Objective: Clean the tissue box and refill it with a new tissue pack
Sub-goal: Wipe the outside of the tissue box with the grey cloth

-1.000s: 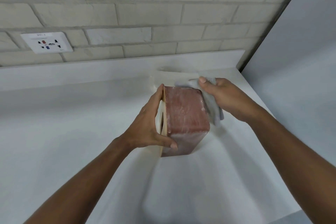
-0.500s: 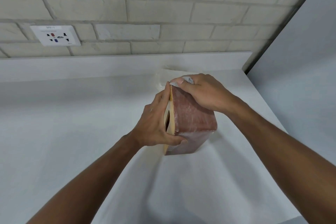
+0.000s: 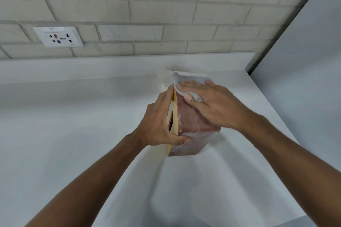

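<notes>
The tissue box (image 3: 191,127) stood tipped on end on the white counter (image 3: 73,116), its slotted tan face turned left. The left hand (image 3: 158,125) gripped that face, fingers and thumb curled round its edges. The right hand (image 3: 215,105) lay with fingers nearly straight, pressing a pale cloth (image 3: 186,79) flat on the upper side. A hard wipe could have skidded the box's base, or dragged the cloth from under those flat fingers

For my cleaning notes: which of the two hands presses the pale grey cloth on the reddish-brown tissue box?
The right hand: its flat fingers press the pale grey cloth on the reddish-brown tissue box. The left hand only grips the box.
</notes>
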Available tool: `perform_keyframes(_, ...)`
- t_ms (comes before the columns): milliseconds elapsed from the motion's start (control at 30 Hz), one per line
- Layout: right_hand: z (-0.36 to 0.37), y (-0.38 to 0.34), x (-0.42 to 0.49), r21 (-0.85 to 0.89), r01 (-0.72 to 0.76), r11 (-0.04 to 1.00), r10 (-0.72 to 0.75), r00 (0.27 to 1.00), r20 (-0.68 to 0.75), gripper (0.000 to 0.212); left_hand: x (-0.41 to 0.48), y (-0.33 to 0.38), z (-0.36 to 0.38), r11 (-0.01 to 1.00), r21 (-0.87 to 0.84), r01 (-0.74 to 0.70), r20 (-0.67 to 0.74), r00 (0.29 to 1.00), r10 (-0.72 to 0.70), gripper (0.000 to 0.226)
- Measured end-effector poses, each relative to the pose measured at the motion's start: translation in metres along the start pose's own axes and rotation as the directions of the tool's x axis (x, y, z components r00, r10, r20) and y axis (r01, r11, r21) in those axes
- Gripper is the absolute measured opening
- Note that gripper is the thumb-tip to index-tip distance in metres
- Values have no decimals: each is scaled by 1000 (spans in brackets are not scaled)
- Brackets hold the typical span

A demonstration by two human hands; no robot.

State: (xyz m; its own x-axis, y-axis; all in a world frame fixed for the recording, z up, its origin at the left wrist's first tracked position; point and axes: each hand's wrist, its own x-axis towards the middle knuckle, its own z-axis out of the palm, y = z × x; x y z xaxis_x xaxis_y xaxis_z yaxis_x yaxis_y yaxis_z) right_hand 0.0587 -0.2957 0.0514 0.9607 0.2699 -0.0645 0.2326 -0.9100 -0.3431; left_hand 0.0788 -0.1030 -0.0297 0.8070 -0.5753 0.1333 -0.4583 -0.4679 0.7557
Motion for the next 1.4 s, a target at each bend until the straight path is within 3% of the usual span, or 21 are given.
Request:
perform_keyframes(100,-3,0,5,-25,-129,991,130,991,20,51,0,-1,0,1000,-1,-1,4,1000,1,146)
perform_keyframes(233,9,-13,-8,-4,98,995,-98,995,-1,54,-1,0,0,1000,-17,8,-7,1000,-8,130)
perform_keyframes(367,0,-4,2,-29,-86,996,85,996,-40,54,0,0,0,1000,11,-10,-5,1000,10,141)
perform_keyframes(500,9,-8,-8,-26,92,995,-92,995,-30,50,-2,2,-1,999,33,13,-6,1000,-12,143)
perform_keyframes(633,-4,5,-6,-29,-79,996,77,995,-66,48,-2,3,0,996,81,24,11,1000,-25,151)
perform_keyframes(800,9,-10,-23,6,120,993,-120,993,-24,47,-1,4,2,996,88,0,-14,1000,1,142)
perform_keyframes(900,-1,-7,-12,15,-3,1000,4,998,-70,46,1,2,1,994,106,-8,3,1000,8,146)
perform_keyframes(1067,8,-14,-8,7,72,997,-72,997,-38,48,-3,3,3,995,82,-54,-52,997,58,126)
perform_keyframes(1167,1,-15,4,-19,-29,999,27,997,-72,43,0,2,1,995,89,-41,-30,999,44,139)
perform_keyframes(1300,4,-12,-2,-17,59,998,-60,996,-68,44,-5,2,2,996,88,-4,-19,1000,6,142)
perform_keyframes(1400,-9,15,-12,11,-81,997,81,994,-69,47,-6,2,3,995,94,36,-1,999,-36,150)
